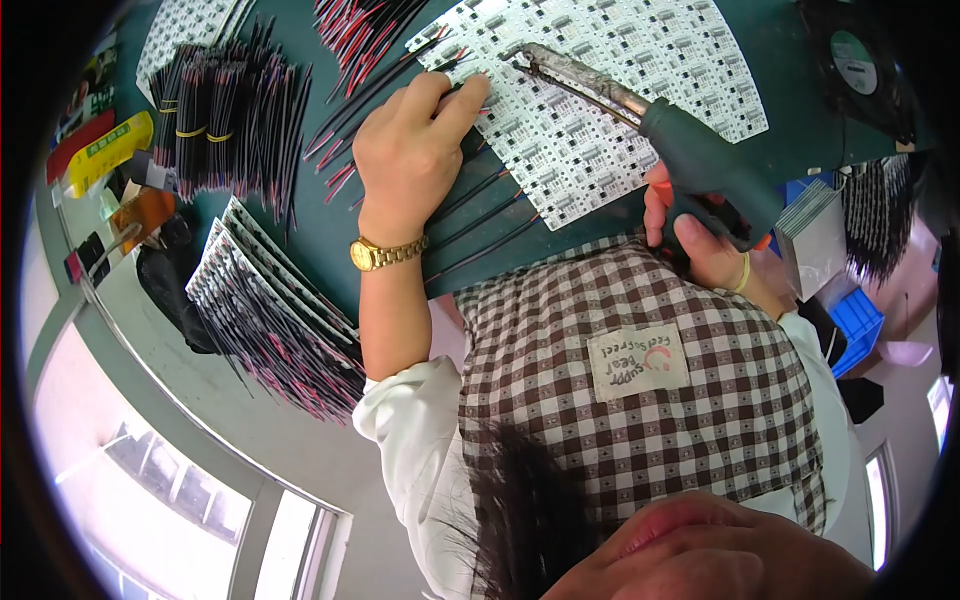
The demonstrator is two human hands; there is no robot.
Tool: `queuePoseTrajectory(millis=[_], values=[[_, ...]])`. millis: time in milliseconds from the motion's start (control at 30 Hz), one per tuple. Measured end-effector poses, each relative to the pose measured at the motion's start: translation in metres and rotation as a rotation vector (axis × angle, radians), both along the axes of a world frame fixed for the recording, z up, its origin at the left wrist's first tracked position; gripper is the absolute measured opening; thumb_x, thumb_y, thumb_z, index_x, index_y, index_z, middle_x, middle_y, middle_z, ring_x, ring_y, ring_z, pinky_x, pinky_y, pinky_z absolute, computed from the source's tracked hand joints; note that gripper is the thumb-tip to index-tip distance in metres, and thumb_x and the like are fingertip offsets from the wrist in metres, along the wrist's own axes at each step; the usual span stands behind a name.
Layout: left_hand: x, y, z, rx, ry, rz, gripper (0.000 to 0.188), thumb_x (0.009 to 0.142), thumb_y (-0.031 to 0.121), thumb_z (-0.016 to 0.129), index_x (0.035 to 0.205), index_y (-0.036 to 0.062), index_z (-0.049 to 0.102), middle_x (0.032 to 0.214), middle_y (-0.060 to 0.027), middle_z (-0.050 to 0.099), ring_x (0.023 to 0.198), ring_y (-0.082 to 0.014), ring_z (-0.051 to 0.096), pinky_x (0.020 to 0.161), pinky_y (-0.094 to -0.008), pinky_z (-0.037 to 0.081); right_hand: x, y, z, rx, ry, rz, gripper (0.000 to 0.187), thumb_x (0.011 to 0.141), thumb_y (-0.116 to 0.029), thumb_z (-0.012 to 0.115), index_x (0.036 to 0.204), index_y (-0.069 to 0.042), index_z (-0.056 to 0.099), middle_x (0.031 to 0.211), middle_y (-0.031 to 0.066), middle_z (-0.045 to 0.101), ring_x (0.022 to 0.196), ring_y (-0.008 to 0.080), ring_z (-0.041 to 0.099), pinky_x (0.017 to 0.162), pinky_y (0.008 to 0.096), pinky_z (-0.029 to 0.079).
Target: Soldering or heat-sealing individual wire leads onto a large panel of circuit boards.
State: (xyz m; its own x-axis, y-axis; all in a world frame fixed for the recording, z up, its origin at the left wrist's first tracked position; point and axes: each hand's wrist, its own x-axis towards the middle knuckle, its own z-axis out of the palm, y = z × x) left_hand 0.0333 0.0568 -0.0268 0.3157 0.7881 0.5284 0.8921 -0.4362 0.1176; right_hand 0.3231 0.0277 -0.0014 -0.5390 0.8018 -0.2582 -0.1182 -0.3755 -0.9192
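My left hand [415, 140], with a gold watch at the wrist, is closed in a pinch at the left edge of a white circuit board sheet [600, 90]. Black wires [452, 60] with red and bare ends come out by its fingertips, which are partly hidden. In my right hand [705, 250] is a dark green soldering gun [700, 150], gripped by its handle. Its metal tip reaches over the board, a little right of my left fingers. Several black wires [490, 235] run from the board's lower left edge toward me.
Banded bundles of black wires [205, 120] lie at the left, below more board sheets [190, 35]. Wired boards [270, 300] are stacked at the table's near left edge. Loose red and black wires [360, 40] lie at the back. A round dark fan-like thing [855, 65] stands far right.
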Motion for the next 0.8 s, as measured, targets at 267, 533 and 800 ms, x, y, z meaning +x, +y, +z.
queuePoseTrajectory(millis=[267,533,800], values=[[0.001,0.0,0.0,-0.078,-0.026,0.029,0.034,0.066,-0.002,0.063,0.093,0.017,0.069,0.079,0.0005,0.059,0.059,-0.016,0.057,0.05,-0.0263,0.044,0.006,0.002,-0.008,0.046,0.086,0.057,0.04,0.089,-0.014,0.053,0.125,0.004,0.047,0.086,0.0068,0.058,0.07,0.01,0.052,0.067,0.0246,0.045],[-0.001,0.002,-0.005,-0.045,-0.112,-0.063,0.03,0.066,-0.001,0.062,0.09,0.0157,0.068,0.079,0.0,0.059,0.06,-0.0167,0.058,0.051,-0.0266,0.046,0.012,-0.011,-0.01,-0.002,-0.025,0.049,0.033,0.088,-0.013,0.058,0.117,0.0,0.055,0.086,0.0038,0.061,0.074,0.0094,0.057,0.069,0.0256,0.048],[-0.001,-0.007,-0.002,0.004,-0.11,-0.089,0.024,0.067,0.004,0.062,0.087,0.0161,0.066,0.078,0.0014,0.057,0.057,-0.0155,0.056,0.049,-0.0265,0.044,0.014,-0.023,-0.019,0.161,-0.238,0.166,0.047,0.089,-0.035,0.055,0.122,-0.003,0.046,0.084,0.0065,0.053,0.072,0.0119,0.051,0.067,0.0278,0.043]])
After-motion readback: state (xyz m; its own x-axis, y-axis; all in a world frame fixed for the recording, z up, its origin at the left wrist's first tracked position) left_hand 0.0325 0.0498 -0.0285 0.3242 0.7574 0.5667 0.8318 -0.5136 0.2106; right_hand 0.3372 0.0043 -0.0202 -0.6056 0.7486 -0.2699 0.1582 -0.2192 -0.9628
